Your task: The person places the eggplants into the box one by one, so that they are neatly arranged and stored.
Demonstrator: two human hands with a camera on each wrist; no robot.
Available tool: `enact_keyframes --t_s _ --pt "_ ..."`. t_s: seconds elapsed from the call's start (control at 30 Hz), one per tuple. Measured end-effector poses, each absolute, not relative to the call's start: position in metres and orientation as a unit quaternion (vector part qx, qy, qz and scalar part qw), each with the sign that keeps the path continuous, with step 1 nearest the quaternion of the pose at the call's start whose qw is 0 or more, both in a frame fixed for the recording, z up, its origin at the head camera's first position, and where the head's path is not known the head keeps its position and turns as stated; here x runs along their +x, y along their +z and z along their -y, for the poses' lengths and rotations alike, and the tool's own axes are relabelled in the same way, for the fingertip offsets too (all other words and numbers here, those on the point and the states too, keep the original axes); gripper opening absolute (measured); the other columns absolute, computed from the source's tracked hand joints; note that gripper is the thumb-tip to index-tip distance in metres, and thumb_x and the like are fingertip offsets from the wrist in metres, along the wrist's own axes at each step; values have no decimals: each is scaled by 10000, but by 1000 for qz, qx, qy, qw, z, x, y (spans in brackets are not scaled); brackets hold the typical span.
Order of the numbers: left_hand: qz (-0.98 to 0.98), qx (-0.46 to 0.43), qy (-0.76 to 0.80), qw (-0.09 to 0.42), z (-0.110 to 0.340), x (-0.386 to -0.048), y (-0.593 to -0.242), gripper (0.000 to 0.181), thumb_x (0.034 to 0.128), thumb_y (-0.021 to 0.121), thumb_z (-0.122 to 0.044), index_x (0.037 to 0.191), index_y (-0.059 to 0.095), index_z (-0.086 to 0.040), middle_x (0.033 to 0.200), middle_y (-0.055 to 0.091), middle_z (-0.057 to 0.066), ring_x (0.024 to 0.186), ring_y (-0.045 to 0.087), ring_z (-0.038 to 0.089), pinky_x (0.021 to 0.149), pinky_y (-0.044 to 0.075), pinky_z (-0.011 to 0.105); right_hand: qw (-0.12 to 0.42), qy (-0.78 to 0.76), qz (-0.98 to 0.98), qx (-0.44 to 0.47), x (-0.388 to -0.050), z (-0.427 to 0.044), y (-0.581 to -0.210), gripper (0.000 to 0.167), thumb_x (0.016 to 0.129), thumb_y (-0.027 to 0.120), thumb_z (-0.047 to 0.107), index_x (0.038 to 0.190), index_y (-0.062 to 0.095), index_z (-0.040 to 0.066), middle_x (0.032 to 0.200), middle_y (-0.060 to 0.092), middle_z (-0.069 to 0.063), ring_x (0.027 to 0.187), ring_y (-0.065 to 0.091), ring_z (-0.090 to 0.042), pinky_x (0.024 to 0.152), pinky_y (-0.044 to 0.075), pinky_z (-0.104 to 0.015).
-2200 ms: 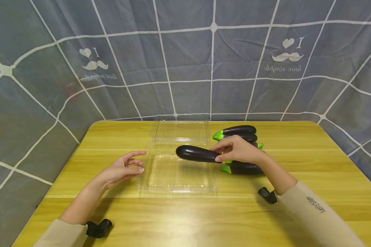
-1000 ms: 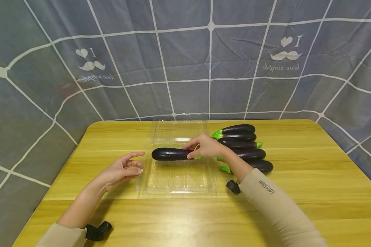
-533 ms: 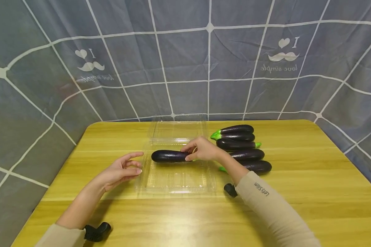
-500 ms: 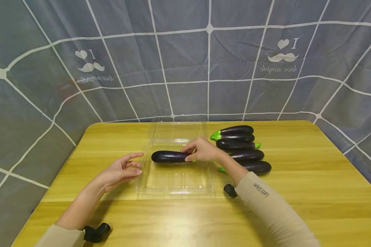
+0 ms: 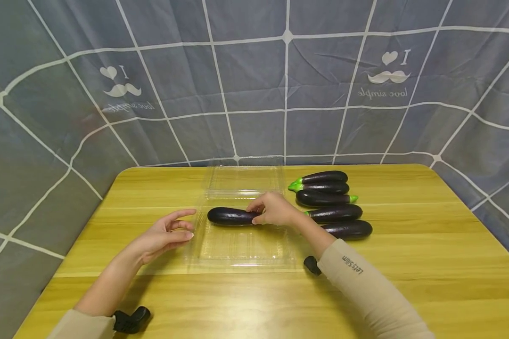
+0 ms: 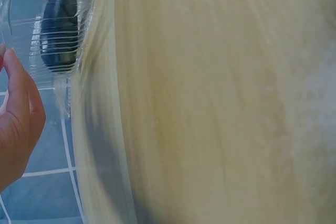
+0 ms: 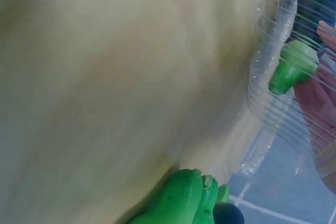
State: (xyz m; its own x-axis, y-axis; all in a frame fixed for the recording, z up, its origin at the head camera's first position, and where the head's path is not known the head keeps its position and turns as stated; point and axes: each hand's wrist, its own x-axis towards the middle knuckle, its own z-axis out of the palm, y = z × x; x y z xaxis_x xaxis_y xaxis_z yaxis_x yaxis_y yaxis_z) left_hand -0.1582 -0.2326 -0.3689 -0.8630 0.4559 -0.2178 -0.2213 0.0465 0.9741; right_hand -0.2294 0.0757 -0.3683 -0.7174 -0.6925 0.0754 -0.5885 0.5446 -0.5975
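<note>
Grey grid curtain (image 5: 254, 84) behind wood table (image 5: 254, 306). R hand (image 5: 275, 209): thumb & fingers pinch one eggplant (image 5: 229, 216) nr its green stem (image 7: 294, 69), w/in rear part of open clear box (image 5: 243, 262). L hand (image 5: 161, 237): fingers apart, loosely bent, holding nothing, just beside box's L rim. Five other eggplants (image 5: 327, 199) on table, R of box.

From the head, the yellow wood-grain counter (image 5: 237, 306) is looked down on, toward the grey white-gridded curtain (image 5: 254, 80). Both wrist views are shot way closer, low and tipped sideways; the clear plastic clamshell (image 5: 242, 252) and long dark-purple eggplant (image 5: 229, 216) inside are caught by all three.
</note>
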Motion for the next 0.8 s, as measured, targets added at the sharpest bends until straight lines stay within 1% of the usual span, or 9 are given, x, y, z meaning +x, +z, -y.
enact_keyframes --t_s 0.17,0.4,0.6,0.8 --pt "-677 80 688 250 233 -158 -367 686 873 604 18 1442 221 10 987 551 7 916 605 155 808 510 270 71 -294 -879 -369 -228 -73 -370 221 758 760 81 973 715 59 919 695 -32 838 636 -156 729 501 -217" --pt "-679 78 687 247 232 -157 -367 696 873 602 22 1443 203 27 982 552 6 916 601 152 811 509 273 75 -294 -882 -361 -228 -73 -371 230 762 762 88 986 711 72 909 691 -27 839 634 -155 730 498 -219" --pt "-680 82 686 246 233 -157 -368 690 876 599 21 1443 206 27 981 560 1 914 605 148 808 511 274 79 -301 -881 -357 -229 -73 -369 241 770 754 90 1005 710 62 949 694 -35 843 638 -155 736 499 -216" --pt "-680 82 686 247 232 -157 -368 683 873 605 17 1437 221 24 980 561 2 908 607 145 799 513 268 95 -355 -866 -339 -228 -77 -367 273 794 736 95 1058 694 38 1022 680 -68 877 624 -173 744 505 -213"
